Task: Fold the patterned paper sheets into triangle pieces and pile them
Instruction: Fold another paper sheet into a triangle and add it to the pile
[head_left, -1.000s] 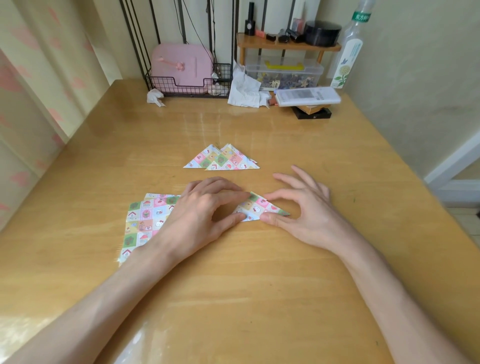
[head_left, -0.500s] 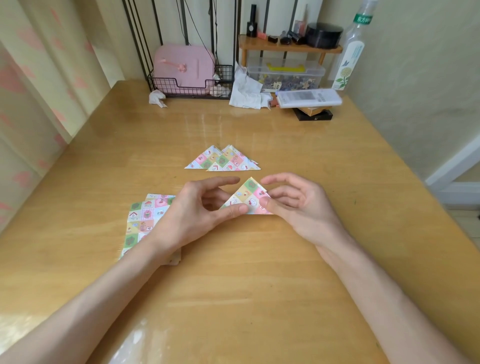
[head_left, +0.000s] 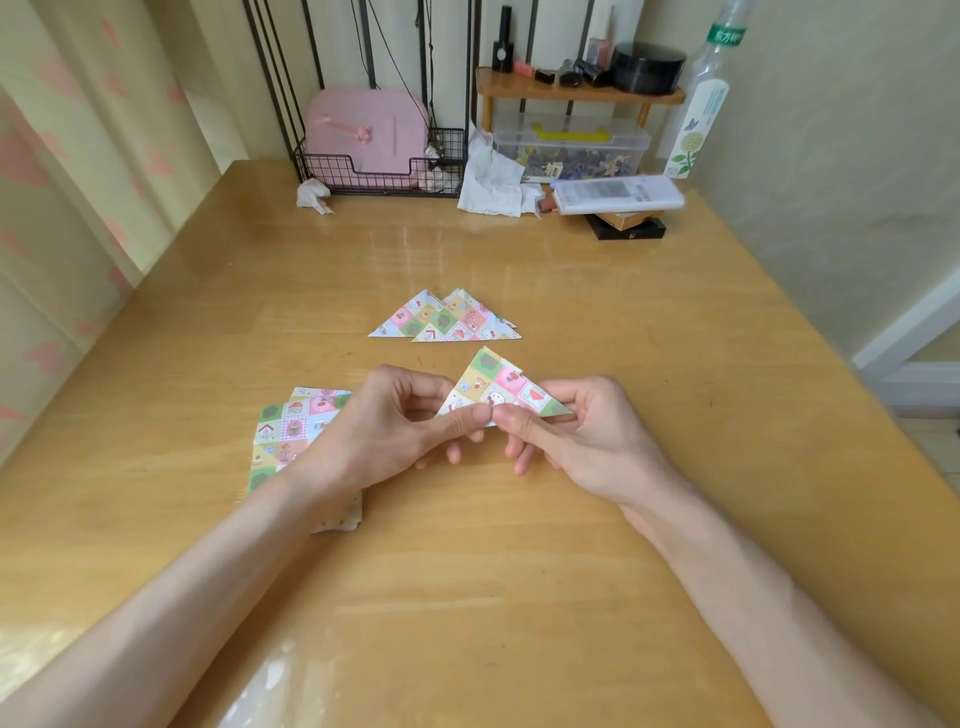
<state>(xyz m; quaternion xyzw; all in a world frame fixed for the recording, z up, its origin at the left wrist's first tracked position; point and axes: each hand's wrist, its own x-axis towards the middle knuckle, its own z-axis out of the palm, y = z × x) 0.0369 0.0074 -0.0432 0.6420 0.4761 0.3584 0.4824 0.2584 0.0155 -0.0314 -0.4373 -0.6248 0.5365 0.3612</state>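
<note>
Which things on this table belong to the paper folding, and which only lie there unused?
For the job: triangle piece pinched by left hand and right hand; pile of finished triangles; stack of unfolded sheets.
Lying about: wire basket, crumpled tissue, clear box, bottle.

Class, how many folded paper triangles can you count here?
3. One triangle pinched between left hand and right hand; two overlapping triangles on the table beyond. More may hide beneath.
</note>
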